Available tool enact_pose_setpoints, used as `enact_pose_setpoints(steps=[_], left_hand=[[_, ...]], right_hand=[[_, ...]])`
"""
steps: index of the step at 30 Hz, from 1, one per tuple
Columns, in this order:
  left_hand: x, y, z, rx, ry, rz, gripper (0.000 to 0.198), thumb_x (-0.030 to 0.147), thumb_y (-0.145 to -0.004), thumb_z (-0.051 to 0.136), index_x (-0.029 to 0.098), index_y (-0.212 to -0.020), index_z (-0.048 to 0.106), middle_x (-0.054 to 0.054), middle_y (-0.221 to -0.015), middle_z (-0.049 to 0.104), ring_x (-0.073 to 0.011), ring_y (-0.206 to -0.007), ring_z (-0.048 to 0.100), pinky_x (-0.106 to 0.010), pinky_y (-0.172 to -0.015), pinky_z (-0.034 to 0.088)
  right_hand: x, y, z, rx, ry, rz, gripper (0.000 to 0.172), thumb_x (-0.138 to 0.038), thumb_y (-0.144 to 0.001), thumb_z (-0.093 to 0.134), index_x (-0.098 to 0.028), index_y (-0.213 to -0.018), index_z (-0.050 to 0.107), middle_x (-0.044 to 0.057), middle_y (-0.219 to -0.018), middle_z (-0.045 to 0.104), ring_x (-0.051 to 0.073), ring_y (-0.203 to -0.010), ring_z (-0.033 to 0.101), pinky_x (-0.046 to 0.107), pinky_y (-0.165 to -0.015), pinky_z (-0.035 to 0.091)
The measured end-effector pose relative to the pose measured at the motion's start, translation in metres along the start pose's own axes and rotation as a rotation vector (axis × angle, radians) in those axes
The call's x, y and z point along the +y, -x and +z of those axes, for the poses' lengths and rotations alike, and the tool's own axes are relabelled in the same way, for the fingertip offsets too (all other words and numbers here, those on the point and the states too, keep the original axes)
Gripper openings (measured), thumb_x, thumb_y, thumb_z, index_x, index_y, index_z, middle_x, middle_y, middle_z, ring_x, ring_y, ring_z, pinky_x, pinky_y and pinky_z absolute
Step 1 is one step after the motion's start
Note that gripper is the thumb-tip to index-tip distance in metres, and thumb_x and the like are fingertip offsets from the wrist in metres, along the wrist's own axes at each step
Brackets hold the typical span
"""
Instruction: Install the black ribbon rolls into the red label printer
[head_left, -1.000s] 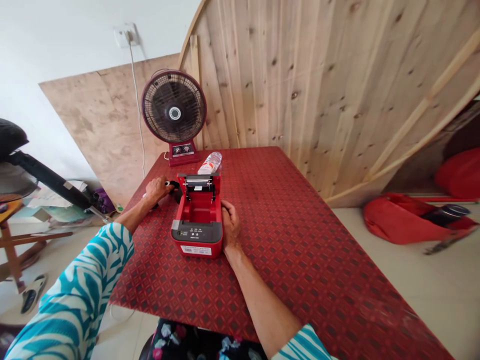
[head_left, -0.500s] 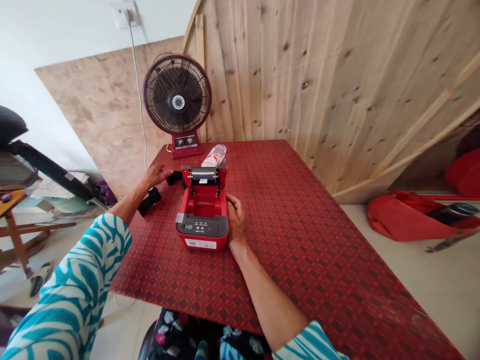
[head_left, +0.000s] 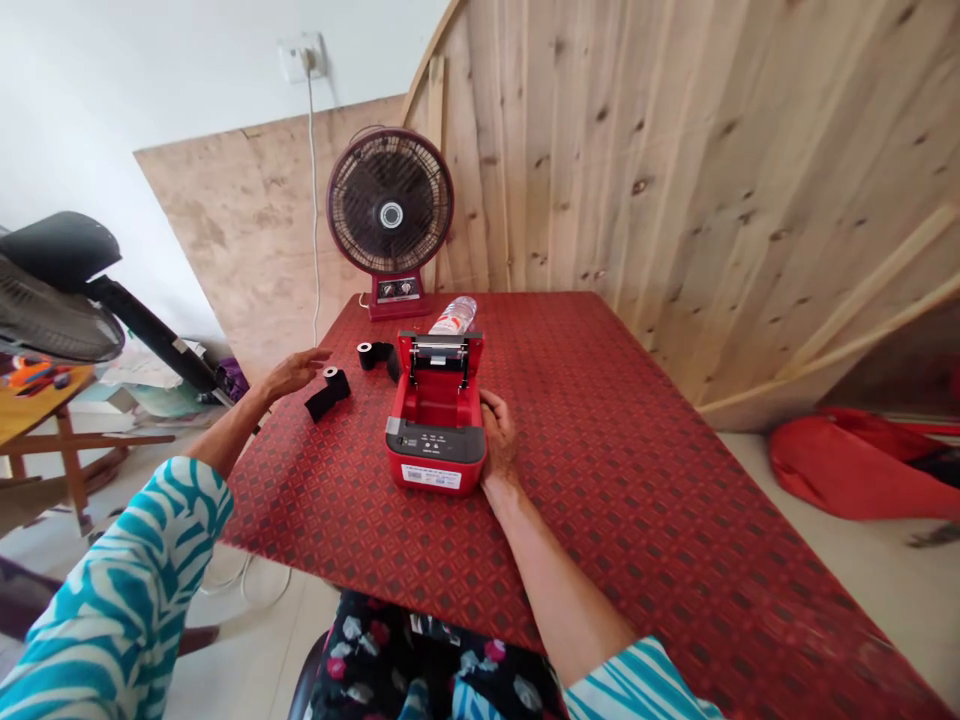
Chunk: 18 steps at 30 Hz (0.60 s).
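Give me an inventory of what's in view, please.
Patterned table: 1, red, centre
Open boxy plastic device: 1, red and grey, on table
Nearer cored roll: 1, black, left of device
Farther cored roll: 1, black, behind nearer roll
Labelled plastic bottle: 1, clear, behind device
Round table fan: 1, maroon, table's back left
Stand fan: 1, black and grey, left edge
Wall socket: 1, white, upper left
Plywood sheet: 1, pale, back left
Plank panel: 1, pale, behind table
Fabric item: 1, red, right floor
Loose clutter: uncountable, mixed, left floor
Floral clothing: 1, black, lap
Patterned sleeves: 2, teal and white, both arms
Left hand: 1, bare, by nearer roll
Right hand: 1, bare, against device
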<state>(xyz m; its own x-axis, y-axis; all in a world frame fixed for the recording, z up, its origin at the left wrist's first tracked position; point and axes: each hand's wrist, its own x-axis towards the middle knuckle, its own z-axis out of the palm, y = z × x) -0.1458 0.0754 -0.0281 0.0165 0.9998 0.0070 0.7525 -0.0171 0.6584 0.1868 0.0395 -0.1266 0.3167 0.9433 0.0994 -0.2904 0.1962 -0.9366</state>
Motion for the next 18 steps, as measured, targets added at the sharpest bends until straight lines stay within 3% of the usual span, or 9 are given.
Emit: enact_pose_setpoints(steps=[4,8,12,14,18], left_hand=[[0.0,0.001,-0.002,-0.092,-0.012,0.05,0.057,0.021,-0.06,0.059,0.019,-0.116,0.065,-0.01,-0.113,0.069,-0.0248,-0.097,0.065,-0.031,-0.078,0.05],[-0.001,-0.002,0.006,-0.025,-0.042,0.043,0.041,0.024,-0.058,0.066,0.019,-0.098,0.071,-0.001,-0.077,0.069,-0.0197,-0.073,0.062,-0.029,-0.071,0.046],[0.0,0.007,0.008,0.021,0.018,0.04,0.034,0.041,-0.062,0.07,0.016,-0.085,0.067,-0.001,-0.071,0.066,-0.0173,-0.065,0.059,-0.027,-0.064,0.045],[0.006,0.02,0.007,0.02,0.166,0.025,0.041,0.047,-0.063,0.072,0.016,-0.087,0.065,-0.002,-0.073,0.067,-0.0163,-0.064,0.06,-0.025,-0.06,0.046],[0.034,0.056,0.006,0.052,0.758,-0.054,0.046,0.042,-0.058,0.083,0.017,-0.092,0.064,0.0,-0.07,0.068,-0.0111,-0.053,0.059,-0.019,-0.049,0.045]], right_hand=[[0.0,0.0,-0.001,-0.005,0.017,-0.014,0.034,-0.039,-0.073,0.054,-0.02,-0.097,0.066,0.006,-0.103,0.071,0.022,-0.1,0.061,0.04,-0.093,0.044],[0.002,0.0,-0.002,-0.011,0.02,-0.01,0.032,-0.037,-0.075,0.053,-0.021,-0.099,0.066,0.005,-0.104,0.07,0.022,-0.101,0.061,0.04,-0.093,0.044],[0.004,0.0,0.0,-0.004,0.01,-0.002,0.031,-0.038,-0.075,0.053,-0.021,-0.097,0.066,0.005,-0.102,0.07,0.021,-0.1,0.061,0.039,-0.092,0.046],[0.003,0.0,0.001,0.001,0.012,-0.007,0.03,-0.039,-0.075,0.052,-0.021,-0.096,0.066,0.004,-0.102,0.071,0.021,-0.099,0.062,0.039,-0.091,0.046],[0.0,0.0,0.002,-0.007,0.021,-0.027,0.031,-0.038,-0.076,0.051,-0.022,-0.097,0.066,0.004,-0.101,0.072,0.02,-0.098,0.062,0.039,-0.092,0.046]])
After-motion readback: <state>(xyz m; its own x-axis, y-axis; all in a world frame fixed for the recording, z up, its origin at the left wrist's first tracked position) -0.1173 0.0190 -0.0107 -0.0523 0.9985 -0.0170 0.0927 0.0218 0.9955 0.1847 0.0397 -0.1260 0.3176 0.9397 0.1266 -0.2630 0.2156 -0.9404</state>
